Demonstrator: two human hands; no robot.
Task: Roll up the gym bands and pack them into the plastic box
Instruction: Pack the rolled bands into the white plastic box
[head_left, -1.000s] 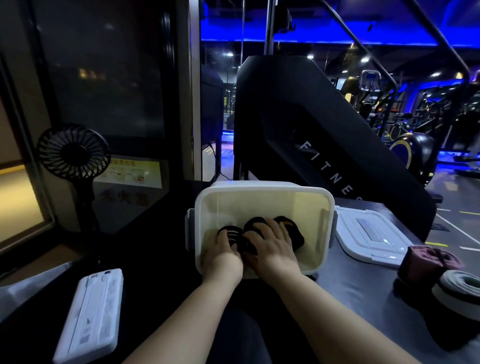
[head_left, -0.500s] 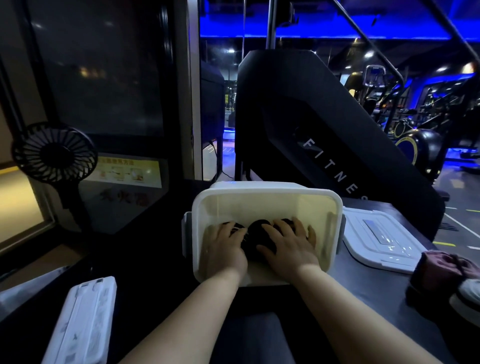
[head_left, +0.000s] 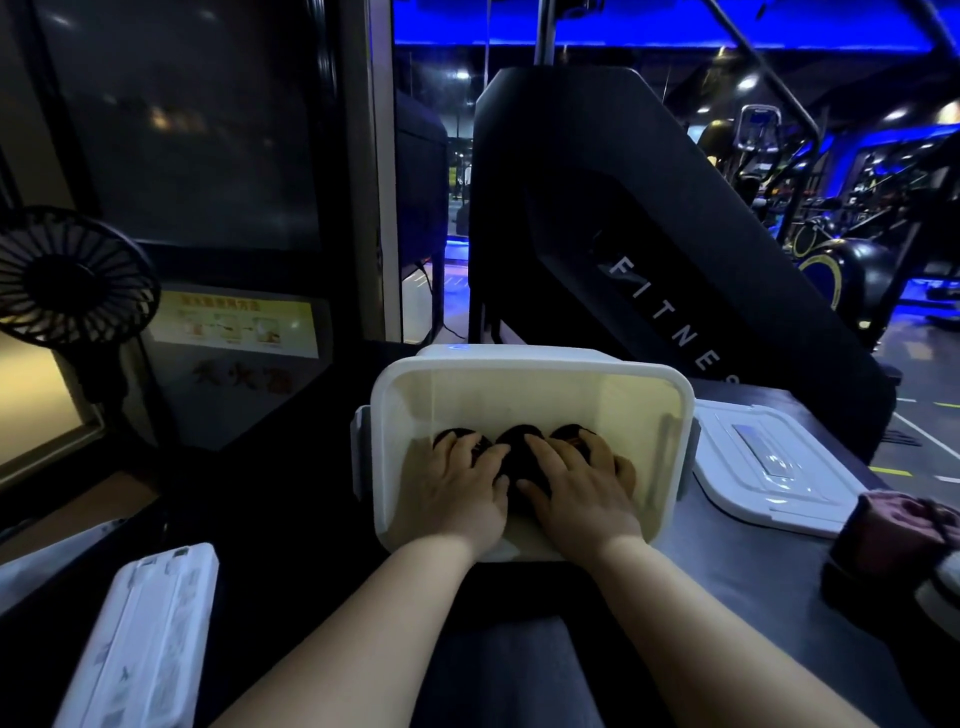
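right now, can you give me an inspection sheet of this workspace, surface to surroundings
surface: dark table, dimly lit.
job's things: three black rolled bands lie side by side in the open plastic box; its lid lies to the right; a maroon roll and a grey roll sit outside the box at the right edge.
clutter: white case near left; black fan far left.
grips: left hand and right hand rest flat on the rolls in the box.
cables: one thin dark cable behind the table.
surroundings: black fitness machine behind the box; gym machines under blue light.
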